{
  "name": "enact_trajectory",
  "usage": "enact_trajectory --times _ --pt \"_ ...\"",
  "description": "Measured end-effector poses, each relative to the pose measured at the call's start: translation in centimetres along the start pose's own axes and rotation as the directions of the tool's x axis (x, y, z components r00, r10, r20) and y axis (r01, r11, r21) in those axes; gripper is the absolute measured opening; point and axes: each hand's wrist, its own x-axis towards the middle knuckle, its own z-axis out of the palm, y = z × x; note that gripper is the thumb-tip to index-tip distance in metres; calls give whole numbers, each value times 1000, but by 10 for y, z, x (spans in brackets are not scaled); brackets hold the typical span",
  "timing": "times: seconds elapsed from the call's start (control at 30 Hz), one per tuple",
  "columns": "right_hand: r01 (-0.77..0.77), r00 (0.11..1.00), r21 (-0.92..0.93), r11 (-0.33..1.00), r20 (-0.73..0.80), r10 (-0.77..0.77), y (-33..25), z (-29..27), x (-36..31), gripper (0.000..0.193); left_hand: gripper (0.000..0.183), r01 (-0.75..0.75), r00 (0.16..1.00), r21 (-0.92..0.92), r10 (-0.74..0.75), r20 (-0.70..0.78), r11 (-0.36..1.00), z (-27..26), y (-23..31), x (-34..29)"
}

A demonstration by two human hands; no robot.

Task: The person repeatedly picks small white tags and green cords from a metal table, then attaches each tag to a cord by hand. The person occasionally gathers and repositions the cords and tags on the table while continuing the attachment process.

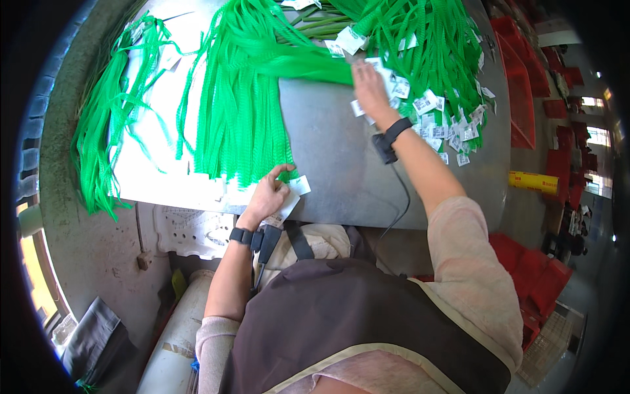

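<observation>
Long strips of green mesh netting (pixel 239 125) lie side by side on the metal table in front of me. At the near end of this pile, my left hand (pixel 268 197) has its fingers curled in a pinch on the end of a netting strip, beside a white label (pixel 300 186). Farther right, my right hand (pixel 371 88) closes on the end of a stretched green netting sleeve (pixel 308 67). That sleeve is slightly smeared and runs leftward across the pile. White tags (pixel 426 102) on another heap of netting (pixel 433 46) lie just beside my right hand.
More green netting (pixel 111 125) hangs over the table's left edge. Green leafy stalks (pixel 321 25) lie at the back. Red crates (pixel 518 79) and a yellow roll (pixel 533 182) stand to the right. A white perforated crate (pixel 190 230) sits under the table's front edge.
</observation>
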Motion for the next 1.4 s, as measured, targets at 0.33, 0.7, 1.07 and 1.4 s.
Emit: enact_trajectory --times 0.33,0.7,1.07,1.4 --pt "29 996 366 930 65 -57 50 -17 16 72 20 90 988 -302 -47 147 949 -15 12 -39" --pt "-368 909 917 155 390 -147 -209 -167 -68 18 20 -170 981 -594 78 -177 786 -91 18 -128" --pt "-445 875 892 79 414 251 -381 -197 -134 20 33 -233 962 -587 95 -256 775 -119 -7 -165" --pt "-432 818 899 70 357 451 -390 -205 -155 12 23 -22 1000 -625 10 -23 780 -114 -12 -163"
